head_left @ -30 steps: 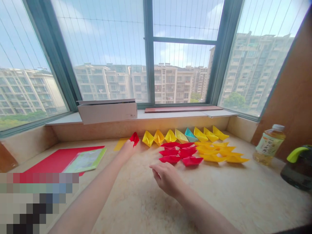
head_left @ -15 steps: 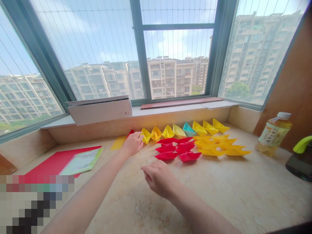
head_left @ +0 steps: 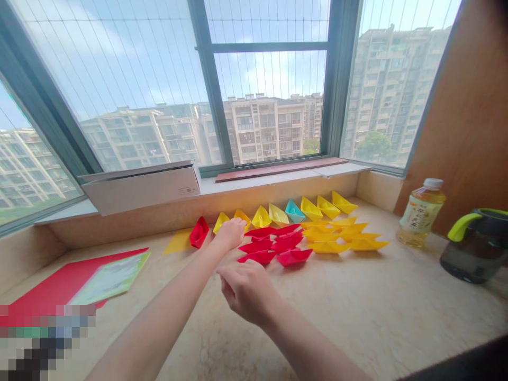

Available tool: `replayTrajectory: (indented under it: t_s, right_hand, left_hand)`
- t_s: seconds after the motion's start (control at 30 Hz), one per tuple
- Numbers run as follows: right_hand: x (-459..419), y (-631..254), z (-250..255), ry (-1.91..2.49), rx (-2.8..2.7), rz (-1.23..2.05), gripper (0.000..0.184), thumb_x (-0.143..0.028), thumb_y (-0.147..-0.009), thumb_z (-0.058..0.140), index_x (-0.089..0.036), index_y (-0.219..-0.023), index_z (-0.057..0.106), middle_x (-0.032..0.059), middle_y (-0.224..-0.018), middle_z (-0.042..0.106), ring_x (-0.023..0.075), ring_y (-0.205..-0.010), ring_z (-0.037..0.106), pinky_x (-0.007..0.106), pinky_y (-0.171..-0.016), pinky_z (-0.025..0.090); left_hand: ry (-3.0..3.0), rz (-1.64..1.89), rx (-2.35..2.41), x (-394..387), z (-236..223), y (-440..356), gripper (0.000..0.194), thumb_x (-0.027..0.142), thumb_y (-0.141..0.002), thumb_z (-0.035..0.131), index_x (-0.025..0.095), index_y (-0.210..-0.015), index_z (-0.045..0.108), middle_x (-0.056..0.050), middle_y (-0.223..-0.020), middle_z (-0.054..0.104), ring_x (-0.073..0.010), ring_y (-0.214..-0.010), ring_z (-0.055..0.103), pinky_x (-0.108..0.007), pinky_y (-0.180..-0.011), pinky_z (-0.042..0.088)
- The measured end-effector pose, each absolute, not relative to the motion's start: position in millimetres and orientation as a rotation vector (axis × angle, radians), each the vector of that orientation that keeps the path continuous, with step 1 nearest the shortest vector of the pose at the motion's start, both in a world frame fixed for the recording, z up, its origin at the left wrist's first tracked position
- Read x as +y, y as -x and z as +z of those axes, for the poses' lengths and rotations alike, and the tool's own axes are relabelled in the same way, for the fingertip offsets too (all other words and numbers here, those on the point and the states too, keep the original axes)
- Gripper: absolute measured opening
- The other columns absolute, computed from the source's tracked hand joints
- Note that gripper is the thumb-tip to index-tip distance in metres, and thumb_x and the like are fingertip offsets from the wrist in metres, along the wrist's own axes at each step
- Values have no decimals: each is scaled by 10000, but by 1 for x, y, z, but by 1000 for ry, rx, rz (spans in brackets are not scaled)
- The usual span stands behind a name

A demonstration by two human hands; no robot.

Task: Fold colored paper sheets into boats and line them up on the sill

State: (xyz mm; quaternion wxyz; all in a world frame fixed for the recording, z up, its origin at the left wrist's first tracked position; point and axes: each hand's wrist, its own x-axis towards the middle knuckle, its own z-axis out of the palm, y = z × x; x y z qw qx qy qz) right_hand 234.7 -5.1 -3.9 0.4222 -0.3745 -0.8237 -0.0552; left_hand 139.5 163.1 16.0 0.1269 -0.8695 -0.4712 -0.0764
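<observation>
My left hand (head_left: 232,234) reaches over the front of the back row of folded paper boats. Its bent fingers lie before an orange paper boat (head_left: 242,216) and close to the red boats; whether they grip one is hidden. To its left are a red paper boat (head_left: 199,233) and a yellow paper boat (head_left: 220,222). Nearer to me, my right hand (head_left: 248,291) is curled with nothing visible in it, just in front of the group of red paper boats (head_left: 294,257). A light blue boat (head_left: 295,211) stands among the yellow ones in the back row.
Several yellow-orange boats (head_left: 327,247) lie right of the red group. A drink bottle (head_left: 421,214) and a dark jug with a green handle (head_left: 472,248) stand at right. Red paper (head_left: 47,286), a green-edged packet (head_left: 111,278) and a yellow sheet (head_left: 177,241) lie left. A box (head_left: 143,188) sits on the sill.
My left hand has moved right along the back row, leaving the red boat at its left end in full view. The camera view has turned right; my right hand stays curled.
</observation>
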Motion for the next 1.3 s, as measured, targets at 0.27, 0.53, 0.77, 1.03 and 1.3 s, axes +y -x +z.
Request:
replayTrajectory:
  t_s: [0.27, 0.53, 0.77, 1.03, 1.3]
  right_hand:
    - [-8, -249, 8, 895, -1694, -222, 218, -123, -877, 504, -161, -1024, 660, 24, -660, 677, 185, -601, 611, 314, -626, 403]
    - [-3, -261, 6, 914, -1564, -197, 203, -119, -881, 508, -168, -976, 680, 65, -792, 719, 216, -767, 643, 339, -734, 473]
    - [12, -266, -2, 1075, -1663, -97, 215, -144, -919, 505, -164, -999, 703, 71, -866, 746, 225, -846, 645, 356, -829, 478]
    - [17, -264, -16, 1167, -1812, -21, 204, -144, -909, 558, -178, -1023, 723, 59, -931, 763, 205, -857, 663, 311, -826, 496]
    - [28, -273, -33, 1413, -1905, -63, 266, -204, -898, 601, -220, -1143, 703, 87, -1168, 701, 248, -1104, 599, 378, -981, 430]
  left_hand:
    - [2600, -314, -1243, 159, 24, -190, 274, 248, -988, 434, 161, -1164, 624, -119, -1190, 655, -228, -1077, 626, -348, -931, 496]
    - [2629, -396, -1198, 150, 27, -224, 336, 335, -943, 591, 178, -1239, 580, -104, -1256, 597, -228, -1056, 624, -431, -884, 546]
    - [2590, -569, -1213, 128, 30, -145, 213, 257, -951, 539, 175, -1109, 656, -106, -1198, 641, -234, -1061, 629, -405, -926, 531]
    - [2574, -782, -1129, 74, 0, -51, 251, 254, -942, 470, 180, -1062, 678, -104, -1154, 687, -244, -1116, 626, -410, -1011, 495]
    - [2736, -823, -1018, 48, -35, -47, 215, 224, -929, 488, 186, -922, 699, -110, -1108, 701, -251, -1035, 652, -429, -928, 533]
